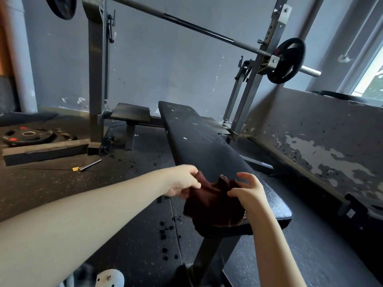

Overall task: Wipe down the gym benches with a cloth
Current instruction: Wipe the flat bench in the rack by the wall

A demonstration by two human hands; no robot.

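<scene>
Gripping one edge of the crumpled dark maroon cloth (pixel 213 201), the left hand (pixel 182 181) pinches it, while the right hand (pixel 247 190) grasps the other edge with bent fingers. The cloth lies bunched on the near end of the long black padded bench (pixel 199 139), which has white flecks. Further right, a barbell (pixel 207 30) rests on the grey steel rack (pixel 263 65) before a peeling grey wall (pixel 323 146).
</scene>
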